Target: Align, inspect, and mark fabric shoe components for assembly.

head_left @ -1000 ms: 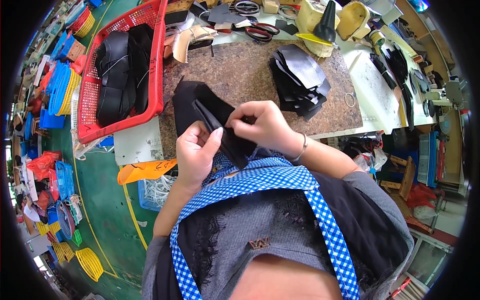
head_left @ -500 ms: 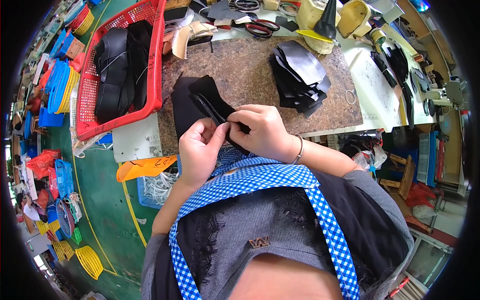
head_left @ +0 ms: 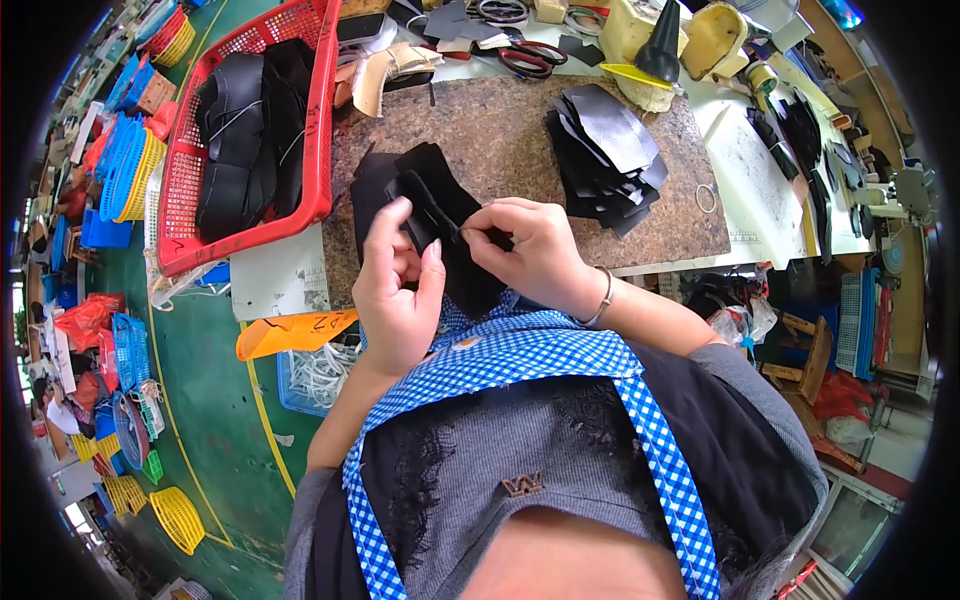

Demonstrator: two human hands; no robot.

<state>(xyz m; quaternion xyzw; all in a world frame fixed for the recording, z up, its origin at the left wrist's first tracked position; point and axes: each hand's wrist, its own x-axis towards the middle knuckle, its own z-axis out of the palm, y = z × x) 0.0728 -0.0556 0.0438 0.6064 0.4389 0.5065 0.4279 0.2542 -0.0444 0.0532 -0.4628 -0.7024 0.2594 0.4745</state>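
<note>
- The brown table (head_left: 560,130) sits just beyond your grip, with the red basket (head_left: 250,130) of black pieces off to its left and a stack of black cut pieces (head_left: 605,150) to its right.
- The black leather piece (head_left: 440,215) is right in your grip, held up over the table's near edge.
- Your left hand (head_left: 400,290) is closed around its near side; your right hand (head_left: 530,250) is pinching its top edge.
- Looks like you're mid-fold along that edge. Next move probably calls for a firm, even press.

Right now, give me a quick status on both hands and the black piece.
Left hand and right hand both pinching the black leather piece over the stone slab. Nothing blocking.
</note>
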